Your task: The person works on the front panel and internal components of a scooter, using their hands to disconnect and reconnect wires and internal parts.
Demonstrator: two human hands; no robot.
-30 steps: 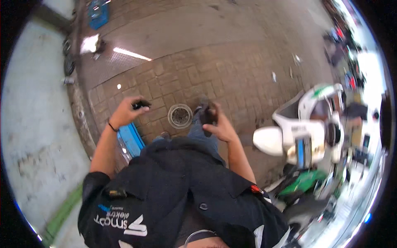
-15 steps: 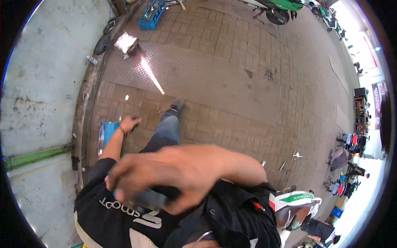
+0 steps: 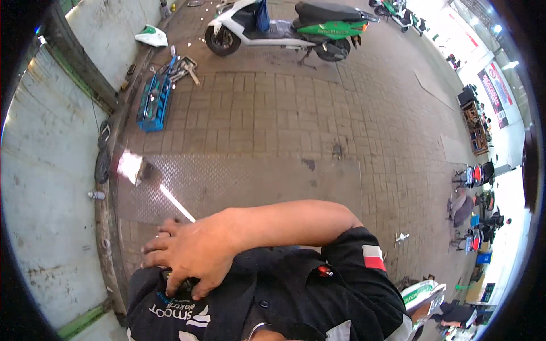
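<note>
My right hand (image 3: 196,250) is bent across my chest, with the forearm coming in from the right. It lies over the left breast of my black shirt (image 3: 273,284), back of the hand upward and fingers spread. Thumb and index finger rest on either side of a small dark patch at the shirt; whether this is an object or cloth I cannot make out. My left hand is out of view.
Ahead lies a metal floor plate (image 3: 256,182) with a bright light streak. A blue toolbox (image 3: 153,105) and loose tools (image 3: 183,69) stand along the left wall (image 3: 51,170). A white and green scooter (image 3: 284,34) is parked beyond. Another person (image 3: 462,209) crouches at far right.
My right hand, blurred before, has settled farther left on the chest. My left hand and leg have gone out of view. The view has tilted up, bringing in the whole scooter and toolbox.
</note>
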